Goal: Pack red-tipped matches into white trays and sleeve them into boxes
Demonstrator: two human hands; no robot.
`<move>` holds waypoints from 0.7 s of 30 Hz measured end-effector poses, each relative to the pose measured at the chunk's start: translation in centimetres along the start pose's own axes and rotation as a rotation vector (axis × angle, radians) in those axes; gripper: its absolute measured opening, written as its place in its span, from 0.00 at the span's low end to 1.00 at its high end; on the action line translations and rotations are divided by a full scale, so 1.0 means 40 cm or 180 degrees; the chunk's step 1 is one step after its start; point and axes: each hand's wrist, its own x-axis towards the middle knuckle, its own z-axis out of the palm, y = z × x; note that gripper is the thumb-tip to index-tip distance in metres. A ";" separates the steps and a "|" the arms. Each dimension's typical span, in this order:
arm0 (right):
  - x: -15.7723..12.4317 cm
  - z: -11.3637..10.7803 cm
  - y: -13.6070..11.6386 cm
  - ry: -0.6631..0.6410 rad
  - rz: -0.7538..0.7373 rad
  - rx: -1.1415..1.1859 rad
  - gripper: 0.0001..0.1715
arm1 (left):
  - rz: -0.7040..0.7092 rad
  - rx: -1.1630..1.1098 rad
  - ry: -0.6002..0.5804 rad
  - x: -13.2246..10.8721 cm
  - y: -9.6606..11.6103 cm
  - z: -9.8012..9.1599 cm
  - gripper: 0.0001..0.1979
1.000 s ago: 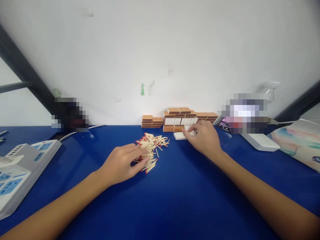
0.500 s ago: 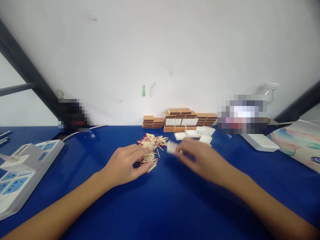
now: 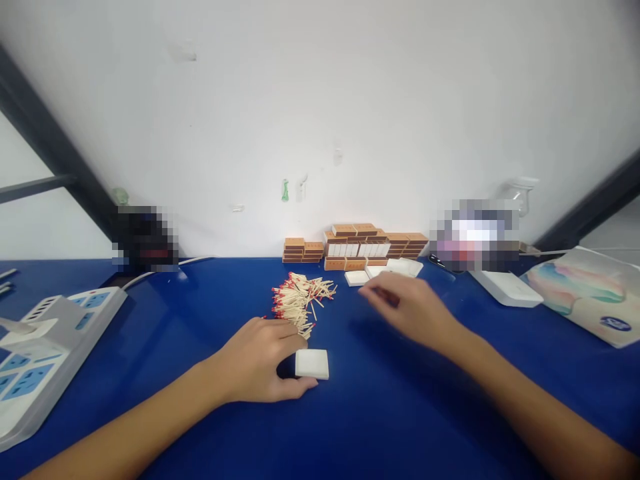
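Observation:
A small white matchbox tray (image 3: 312,364) lies on the blue table between the thumb and fingers of my left hand (image 3: 260,363). My thumb is along its near edge and my fingertips are by its far left corner. Just beyond those fingers is a loose heap of red-tipped matches (image 3: 299,300). My right hand (image 3: 413,303) hovers to the right of the heap, thumb and forefinger tips together, with nothing visible in them. Near its fingertips sit several more white trays (image 3: 356,278), partly hidden behind the hand.
Matchboxes (image 3: 356,248) are stacked against the wall, with a smaller stack (image 3: 294,249) on their left. A power strip (image 3: 65,373) occupies the left side. At right lie a white device (image 3: 507,289) and a soft printed pack (image 3: 585,293).
The white tray that was in my right hand now lies at my left hand. My left hand has come nearer, off the matches, and my right hand has shifted slightly right.

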 end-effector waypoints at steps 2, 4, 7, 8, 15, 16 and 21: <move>0.018 -0.033 0.088 0.0384 0.0464 -0.0455 0.13 | 0.0003 -0.0025 0.0020 -0.001 -0.001 0.000 0.15; 0.040 -0.064 0.171 0.0491 0.0807 -0.0817 0.12 | 0.0024 -0.0035 0.0080 -0.001 -0.002 0.002 0.14; 0.085 -0.103 0.270 0.0383 0.0813 -0.1053 0.19 | 0.0055 -0.0015 0.0148 -0.003 -0.008 0.006 0.15; 0.104 -0.112 0.293 0.0257 0.0787 -0.1067 0.21 | 0.0054 0.0008 0.0152 -0.003 -0.009 0.007 0.16; 0.209 -0.144 0.331 -0.0524 0.0711 -0.0999 0.22 | 0.0189 0.0059 0.0211 -0.004 -0.005 0.005 0.17; 0.210 -0.148 0.316 -0.0432 0.0735 -0.1066 0.20 | 0.0206 0.0052 0.0212 -0.004 -0.003 0.005 0.17; 0.161 -0.118 0.164 0.0223 0.0659 -0.1238 0.17 | 0.0241 0.0158 0.0182 -0.007 0.003 0.012 0.21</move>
